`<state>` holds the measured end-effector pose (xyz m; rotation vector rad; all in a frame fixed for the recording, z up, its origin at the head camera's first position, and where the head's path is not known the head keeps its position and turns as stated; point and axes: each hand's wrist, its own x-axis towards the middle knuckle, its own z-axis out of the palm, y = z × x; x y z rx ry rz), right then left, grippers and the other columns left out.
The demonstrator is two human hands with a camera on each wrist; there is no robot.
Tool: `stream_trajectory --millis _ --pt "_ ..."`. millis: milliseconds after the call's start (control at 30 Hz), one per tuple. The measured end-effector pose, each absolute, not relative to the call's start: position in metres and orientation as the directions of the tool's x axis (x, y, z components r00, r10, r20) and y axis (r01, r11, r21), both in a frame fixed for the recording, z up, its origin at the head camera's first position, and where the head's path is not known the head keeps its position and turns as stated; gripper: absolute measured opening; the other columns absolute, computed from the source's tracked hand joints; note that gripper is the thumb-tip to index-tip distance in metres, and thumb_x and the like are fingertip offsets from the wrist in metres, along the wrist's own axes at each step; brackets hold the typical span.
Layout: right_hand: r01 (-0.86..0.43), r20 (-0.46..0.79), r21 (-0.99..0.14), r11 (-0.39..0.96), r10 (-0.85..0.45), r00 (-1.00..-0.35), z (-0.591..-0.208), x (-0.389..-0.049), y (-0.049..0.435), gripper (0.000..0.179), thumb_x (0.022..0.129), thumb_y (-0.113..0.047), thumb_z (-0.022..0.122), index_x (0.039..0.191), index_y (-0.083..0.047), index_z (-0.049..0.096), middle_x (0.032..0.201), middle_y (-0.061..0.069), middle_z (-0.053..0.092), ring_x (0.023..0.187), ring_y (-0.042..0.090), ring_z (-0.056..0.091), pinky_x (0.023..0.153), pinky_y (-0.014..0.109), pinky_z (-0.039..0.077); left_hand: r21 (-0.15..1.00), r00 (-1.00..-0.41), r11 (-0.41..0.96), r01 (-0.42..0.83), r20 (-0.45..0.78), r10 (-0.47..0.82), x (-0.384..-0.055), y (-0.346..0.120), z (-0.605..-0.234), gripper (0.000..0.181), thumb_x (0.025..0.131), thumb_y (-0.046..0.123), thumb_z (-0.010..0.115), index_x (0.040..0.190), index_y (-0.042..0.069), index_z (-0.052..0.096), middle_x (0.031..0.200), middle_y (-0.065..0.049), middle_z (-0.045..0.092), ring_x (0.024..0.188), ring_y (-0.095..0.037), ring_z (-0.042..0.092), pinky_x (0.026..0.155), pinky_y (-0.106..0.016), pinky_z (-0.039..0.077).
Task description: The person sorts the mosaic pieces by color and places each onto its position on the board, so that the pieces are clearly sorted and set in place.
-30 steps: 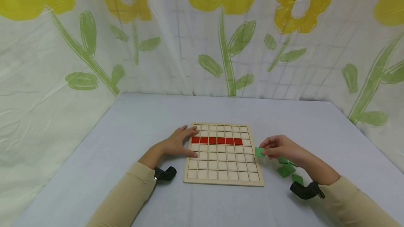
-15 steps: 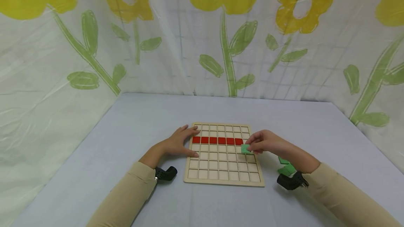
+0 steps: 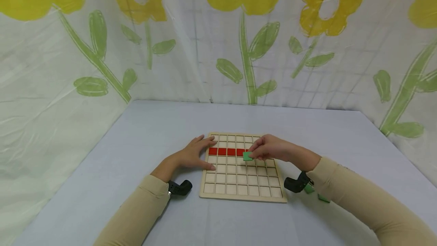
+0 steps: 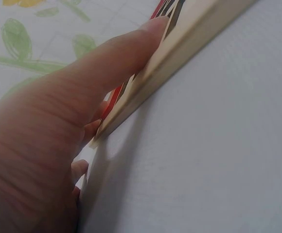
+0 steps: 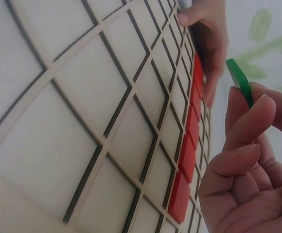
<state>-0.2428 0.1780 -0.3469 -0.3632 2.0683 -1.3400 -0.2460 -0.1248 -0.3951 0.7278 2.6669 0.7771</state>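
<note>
A square wooden grid board (image 3: 242, 198) lies on the table with red square tiles (image 3: 222, 151) in a row across its upper part. My left hand (image 3: 189, 156) rests on the board's left edge, thumb and fingers spread; in the left wrist view its thumb (image 4: 126, 51) lies on the rim. Over the board, my right hand (image 3: 274, 148) pinches a green square tile (image 3: 247, 156) just below the red row, hiding part of that row. The right wrist view has this green tile (image 5: 240, 82) tilted between thumb and fingertips, apart from the grid.
Loose green tiles (image 3: 323, 198) lie right of the board, partly hidden by the right sleeve (image 3: 355, 185). Black wrist cameras (image 3: 296, 183) sit on both wrists. A flower-patterned curtain (image 3: 205, 48) hangs behind the table.
My right hand has carried the green tile leftward, from beside the board's right edge to over the grid below the red row. The left hand has stayed in place.
</note>
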Motion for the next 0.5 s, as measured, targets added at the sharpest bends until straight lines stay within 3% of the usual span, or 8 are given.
stream_trajectory --millis 500 --pt "0.131 -0.388 -0.880 0.457 -0.532 -0.753 -0.347 -0.258 0.134 0.019 0.082 -0.009 0.069 0.097 0.004 0.070 0.066 -0.003 0.066 0.052 0.005 0.050 0.052 0.017 0.043 0.560 -0.833 0.728 0.394 -0.117 0.541 -0.247 -0.124 -0.394 0.091 0.070 0.052 0.076 0.145 0.023 0.033 0.157 0.006 0.017 0.146 -0.029 -0.001 0.117 -0.052 0.002"
